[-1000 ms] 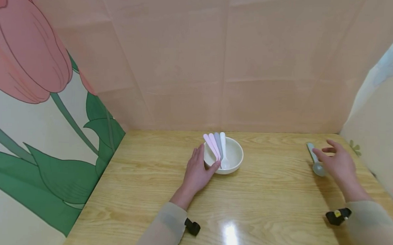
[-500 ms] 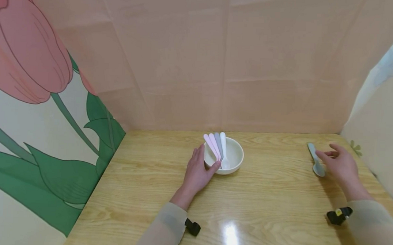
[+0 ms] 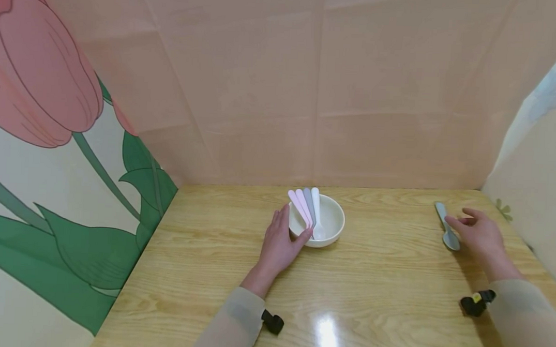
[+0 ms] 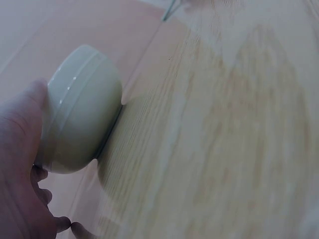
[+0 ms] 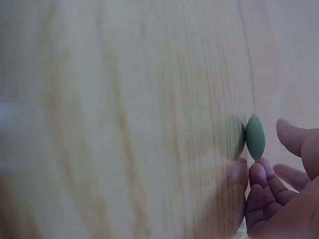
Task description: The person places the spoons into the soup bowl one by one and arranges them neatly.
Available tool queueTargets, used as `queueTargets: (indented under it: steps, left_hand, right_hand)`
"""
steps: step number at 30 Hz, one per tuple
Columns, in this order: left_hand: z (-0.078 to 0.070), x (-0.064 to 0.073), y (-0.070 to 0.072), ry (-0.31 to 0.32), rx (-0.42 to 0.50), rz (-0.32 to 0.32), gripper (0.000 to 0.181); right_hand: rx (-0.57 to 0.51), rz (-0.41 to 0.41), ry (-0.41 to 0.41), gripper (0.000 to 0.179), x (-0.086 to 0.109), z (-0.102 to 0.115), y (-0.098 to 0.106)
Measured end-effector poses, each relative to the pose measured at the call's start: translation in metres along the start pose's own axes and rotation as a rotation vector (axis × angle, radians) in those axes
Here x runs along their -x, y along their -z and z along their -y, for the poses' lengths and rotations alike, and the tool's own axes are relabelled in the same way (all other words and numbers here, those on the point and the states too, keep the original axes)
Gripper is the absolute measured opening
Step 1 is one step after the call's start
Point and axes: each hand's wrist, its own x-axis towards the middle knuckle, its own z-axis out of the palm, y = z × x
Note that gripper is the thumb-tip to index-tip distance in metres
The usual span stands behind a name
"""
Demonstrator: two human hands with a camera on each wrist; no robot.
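A white bowl (image 3: 330,215) stands near the middle of the table, with several spoons (image 3: 315,198) in it, their pink, grey and white handles leaning over the far rim. My left hand (image 3: 279,246) holds the bowl's left side, its thumb at the near rim; the left wrist view shows the thumb against the bowl (image 4: 87,119). At the right, a grey-green spoon (image 3: 451,239) lies on the table, handle pointing away. My right hand (image 3: 482,235) is just right of that spoon. In the right wrist view the thumb is apart from the spoon (image 5: 255,137), and the fingers are close to it.
The wooden table (image 3: 370,302) meets a pinkish-beige cloth backdrop (image 3: 263,90) at its far edge. A tulip-printed panel (image 3: 45,70) borders the left side, and a pale printed panel (image 3: 546,169) the right.
My right hand has shifted slightly right and then back a little, beside the spoon. The spoon hardly moves. My left hand and the bowl stay put.
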Motion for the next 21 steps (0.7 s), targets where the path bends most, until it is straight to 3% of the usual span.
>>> queueTargets:
  steps: [13,21]
  left_hand:
    - [-0.001,0.000,0.000,-0.001,-0.010,-0.002,0.106]
    - [-0.001,0.001,0.001,-0.003,-0.007,-0.001,0.106]
  right_hand:
    - [-0.015,0.005,0.011,0.092,-0.005,-0.009,-0.006]
    - [0.043,-0.004,0.045,0.085,-0.008,-0.010,-0.006]
